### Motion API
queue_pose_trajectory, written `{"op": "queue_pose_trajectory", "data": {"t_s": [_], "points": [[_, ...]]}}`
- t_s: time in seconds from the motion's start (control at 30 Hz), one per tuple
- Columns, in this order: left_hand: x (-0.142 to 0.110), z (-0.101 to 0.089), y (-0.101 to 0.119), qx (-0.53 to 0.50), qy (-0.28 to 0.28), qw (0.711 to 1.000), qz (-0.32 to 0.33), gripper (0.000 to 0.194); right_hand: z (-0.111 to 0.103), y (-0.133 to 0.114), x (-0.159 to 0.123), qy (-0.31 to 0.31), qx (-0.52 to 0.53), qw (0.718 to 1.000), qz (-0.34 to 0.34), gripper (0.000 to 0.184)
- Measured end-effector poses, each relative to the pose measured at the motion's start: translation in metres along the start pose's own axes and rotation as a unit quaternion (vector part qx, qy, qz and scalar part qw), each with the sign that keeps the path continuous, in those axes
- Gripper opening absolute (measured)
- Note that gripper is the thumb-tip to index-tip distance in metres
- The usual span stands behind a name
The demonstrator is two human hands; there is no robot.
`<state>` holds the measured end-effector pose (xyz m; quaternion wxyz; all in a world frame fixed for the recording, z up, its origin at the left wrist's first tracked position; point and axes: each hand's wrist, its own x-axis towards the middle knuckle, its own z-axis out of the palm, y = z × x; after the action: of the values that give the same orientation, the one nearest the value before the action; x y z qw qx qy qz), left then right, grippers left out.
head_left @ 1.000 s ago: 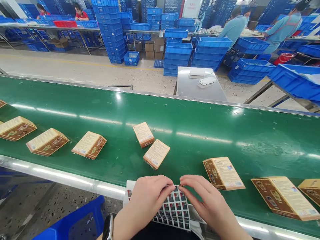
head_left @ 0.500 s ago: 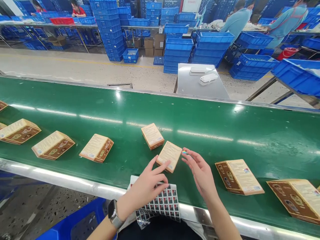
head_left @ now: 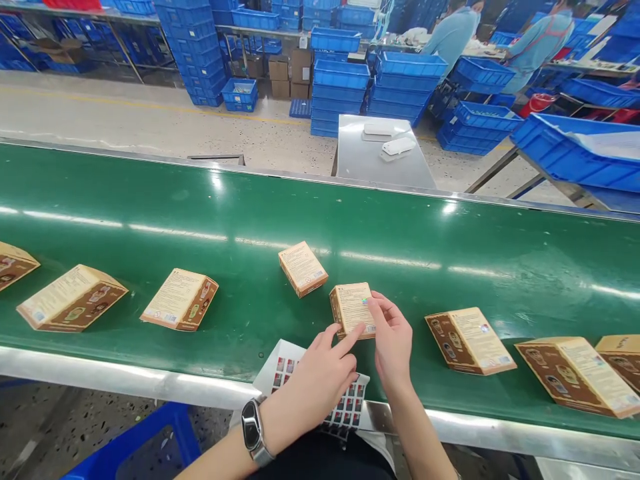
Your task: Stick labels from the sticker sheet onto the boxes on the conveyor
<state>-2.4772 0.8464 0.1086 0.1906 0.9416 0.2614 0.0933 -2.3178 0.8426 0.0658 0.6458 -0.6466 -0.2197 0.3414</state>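
Observation:
A small tan box [head_left: 350, 305] lies on the green conveyor belt [head_left: 450, 267], just in front of me. My right hand [head_left: 393, 340] grips its right side, with the thumb pressed on a small shiny sticker [head_left: 365, 301] on the top face. My left hand [head_left: 315, 387], which wears a wristwatch [head_left: 253, 427], pinches the box's near left corner with index finger and thumb. A sheet of small red-and-dark stickers [head_left: 280, 365] lies on the belt's near edge, partly under my left hand.
More boxes lie along the belt: one just behind [head_left: 303, 267], two to the left [head_left: 180, 299] [head_left: 70, 305], and larger ones to the right [head_left: 469, 339] [head_left: 575, 373]. A metal rail [head_left: 150, 383] edges the belt. A steel table [head_left: 380, 160], stacked blue crates and other workers stand beyond.
Both hands left the sticker sheet and reached to the box. The right hand carried a sticker to its top face. The box turned and the belt's boxes drifted.

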Motion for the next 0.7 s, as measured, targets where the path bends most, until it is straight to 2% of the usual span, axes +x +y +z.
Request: {"op": "queue_pose_trajectory", "data": {"t_s": [0.13,0.23,0.3,0.4,0.5,0.57,0.63,0.7], "points": [[0.007,-0.001,0.006,0.003,-0.012,1.0,0.006,0.014,-0.002,0.003,0.001,0.016,-0.098,0.994,-0.051,0.032],[0.012,0.0,0.009,0.007,-0.013,1.0,0.019,0.013,-0.011,0.003,0.011,0.039,-0.124,0.99,-0.064,0.038],[0.013,0.001,0.009,0.004,-0.01,0.999,0.031,0.013,-0.021,-0.002,0.024,0.029,-0.141,0.988,-0.061,0.045],[0.006,-0.005,0.006,-0.012,0.015,0.999,0.025,0.017,-0.027,-0.021,0.045,0.004,-0.184,0.98,-0.074,0.041],[-0.01,-0.02,-0.003,-0.06,0.103,0.992,-0.038,0.021,-0.005,-0.042,0.055,-0.027,-0.223,0.964,-0.142,0.042],[-0.022,-0.035,-0.01,-0.123,0.157,0.974,-0.105,0.022,0.023,-0.05,0.056,-0.12,-0.257,0.937,-0.202,0.053],[-0.034,-0.05,-0.015,-0.192,0.175,0.95,-0.175,0.02,0.051,-0.049,0.052,-0.227,-0.309,0.892,-0.239,0.068],[-0.045,-0.063,-0.019,-0.247,0.164,0.924,-0.243,0.011,0.07,-0.043,0.043,-0.273,-0.361,0.857,-0.244,0.08]]}}
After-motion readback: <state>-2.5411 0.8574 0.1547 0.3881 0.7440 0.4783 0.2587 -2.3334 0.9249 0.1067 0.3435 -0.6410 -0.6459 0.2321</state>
